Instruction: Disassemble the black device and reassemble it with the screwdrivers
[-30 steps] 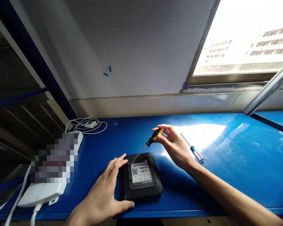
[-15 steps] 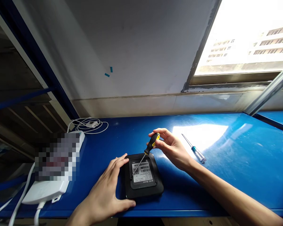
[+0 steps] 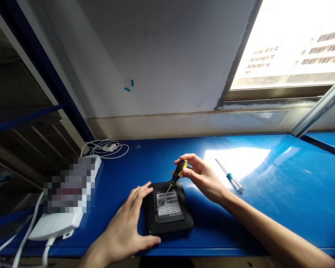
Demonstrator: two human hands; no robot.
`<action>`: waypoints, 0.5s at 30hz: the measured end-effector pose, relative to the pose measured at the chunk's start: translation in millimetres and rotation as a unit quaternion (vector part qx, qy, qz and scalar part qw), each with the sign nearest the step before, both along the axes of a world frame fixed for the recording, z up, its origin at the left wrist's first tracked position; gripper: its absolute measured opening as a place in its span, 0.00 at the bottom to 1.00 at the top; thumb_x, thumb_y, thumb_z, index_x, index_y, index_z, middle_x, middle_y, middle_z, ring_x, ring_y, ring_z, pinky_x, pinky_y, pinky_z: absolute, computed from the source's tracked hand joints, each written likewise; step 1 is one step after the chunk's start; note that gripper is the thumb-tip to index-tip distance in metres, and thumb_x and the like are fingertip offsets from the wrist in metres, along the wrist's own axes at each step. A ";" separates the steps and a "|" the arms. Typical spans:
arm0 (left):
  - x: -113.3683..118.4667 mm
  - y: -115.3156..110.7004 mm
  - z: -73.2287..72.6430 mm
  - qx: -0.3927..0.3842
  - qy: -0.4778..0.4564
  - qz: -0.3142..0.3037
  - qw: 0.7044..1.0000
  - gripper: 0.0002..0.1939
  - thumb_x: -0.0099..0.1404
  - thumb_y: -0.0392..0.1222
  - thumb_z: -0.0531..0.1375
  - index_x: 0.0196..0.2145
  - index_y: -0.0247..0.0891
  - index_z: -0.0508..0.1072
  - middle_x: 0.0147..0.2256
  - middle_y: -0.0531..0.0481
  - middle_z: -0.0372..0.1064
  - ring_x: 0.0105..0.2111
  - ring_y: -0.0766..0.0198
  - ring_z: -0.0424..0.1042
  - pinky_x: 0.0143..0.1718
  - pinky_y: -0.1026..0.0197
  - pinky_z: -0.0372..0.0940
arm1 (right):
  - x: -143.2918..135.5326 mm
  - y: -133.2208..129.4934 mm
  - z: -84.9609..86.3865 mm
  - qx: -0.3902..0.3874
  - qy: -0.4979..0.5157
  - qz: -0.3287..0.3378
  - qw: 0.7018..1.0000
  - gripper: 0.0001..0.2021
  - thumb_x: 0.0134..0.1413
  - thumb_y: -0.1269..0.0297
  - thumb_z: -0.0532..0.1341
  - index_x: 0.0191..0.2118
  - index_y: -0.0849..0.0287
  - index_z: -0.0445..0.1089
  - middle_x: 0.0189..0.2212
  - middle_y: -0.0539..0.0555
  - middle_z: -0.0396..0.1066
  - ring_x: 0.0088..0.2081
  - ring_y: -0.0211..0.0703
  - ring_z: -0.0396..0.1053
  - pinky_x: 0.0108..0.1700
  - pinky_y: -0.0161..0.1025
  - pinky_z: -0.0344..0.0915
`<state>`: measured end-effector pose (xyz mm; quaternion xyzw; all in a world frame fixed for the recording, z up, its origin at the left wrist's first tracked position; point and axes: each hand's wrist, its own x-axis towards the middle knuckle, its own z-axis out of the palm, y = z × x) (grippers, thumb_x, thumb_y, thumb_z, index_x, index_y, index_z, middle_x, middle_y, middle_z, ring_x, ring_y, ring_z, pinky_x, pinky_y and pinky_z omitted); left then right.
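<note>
"What do you have in hand?"

"My right hand [image 3: 203,178] grasps a black-and-yellow screwdriver [image 3: 178,173], the handle pinched between thumb and fingers, the shaft slanting down to the left."

"And the black device [image 3: 171,226]?"

"It lies flat on the blue table [image 3: 114,186] in front of me, between the two hands, its printed label [image 3: 171,204] facing up. My left hand [image 3: 125,223] grasps its left side, fingertips at the far corner, thumb at the near one. How hard it presses, I can't tell from my end."

"Where's the tip?"

"Down at the left edge of the recessed panel [image 3: 171,220], just beside the label, toward the near side. It's too small on my screen to say whether it sits in a screw hole."

"What else is on the table?"

"A second screwdriver [image 3: 233,182] with a clear handle and a teal collar lies to the right of my right hand, near it but not touching. Over on the left I see a white housing [image 3: 54,225], partly pixelated, and beyond it a white adapter [image 3: 109,147] with its cable coiled around it, close to the wall [image 3: 167,67]."
</note>
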<state>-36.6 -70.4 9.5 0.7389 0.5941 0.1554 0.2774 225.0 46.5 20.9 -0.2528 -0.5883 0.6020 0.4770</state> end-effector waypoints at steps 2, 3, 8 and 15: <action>0.0 0.4 -0.4 0.002 0.000 0.002 1.000 0.51 0.55 0.44 0.75 0.71 0.46 0.58 0.76 0.41 0.49 0.75 0.37 0.47 0.73 0.32 0.52 | -0.1 0.5 0.2 0.002 0.001 0.001 1.000 0.15 0.59 0.55 0.74 0.48 0.49 0.75 0.47 0.51 0.77 0.42 0.40 0.78 0.47 0.41 0.78; -0.1 0.3 -0.7 0.002 -0.001 0.004 1.000 0.51 0.54 0.44 0.75 0.71 0.46 0.58 0.76 0.41 0.49 0.75 0.37 0.47 0.73 0.32 0.52 | -0.2 0.7 0.2 0.003 0.002 0.001 1.000 0.15 0.59 0.55 0.74 0.48 0.49 0.75 0.47 0.51 0.77 0.42 0.40 0.78 0.47 0.41 0.78; -1.1 -1.5 -1.9 0.007 -0.005 0.004 1.000 0.50 0.55 0.44 0.75 0.71 0.47 0.58 0.76 0.41 0.49 0.75 0.37 0.48 0.74 0.32 0.51 | -0.6 0.2 0.4 0.013 -0.005 -0.014 1.000 0.16 0.57 0.54 0.74 0.48 0.50 0.75 0.46 0.53 0.78 0.42 0.42 0.78 0.45 0.43 0.78; -2.0 -2.6 -2.9 0.011 -0.006 -0.001 1.000 0.50 0.55 0.42 0.74 0.70 0.47 0.59 0.75 0.40 0.50 0.75 0.36 0.49 0.73 0.31 0.52 | -2.6 2.8 -1.9 0.002 -0.015 -0.052 0.999 0.18 0.53 0.55 0.76 0.47 0.52 0.74 0.42 0.53 0.79 0.40 0.43 0.77 0.42 0.44 0.77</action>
